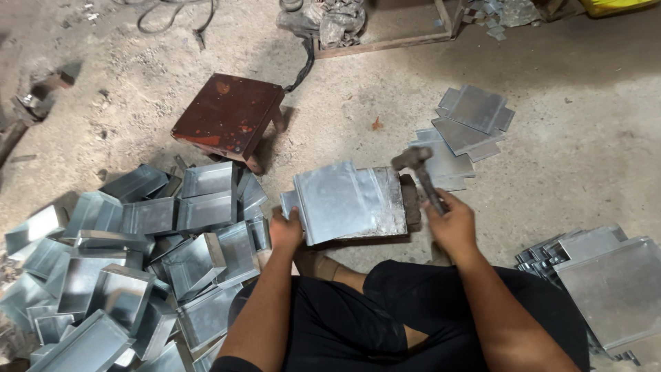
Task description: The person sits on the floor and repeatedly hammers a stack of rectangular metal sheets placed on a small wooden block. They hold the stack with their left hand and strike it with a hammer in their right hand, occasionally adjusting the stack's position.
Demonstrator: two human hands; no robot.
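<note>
Two hands | left hand [285,231] grips sheet [348,203] | right hand [451,222] clasps hammer [420,173] | block mostly hidden

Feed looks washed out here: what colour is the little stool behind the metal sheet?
Dark reddish-brown stool, with orange-red blotches on top; shown best in the head view.

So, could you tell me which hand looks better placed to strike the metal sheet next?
The right hand, probably: it already grips the hammer, whose head hangs over the sheet's right edge. The left hand is busy pinning the sheet's left edge.
</note>
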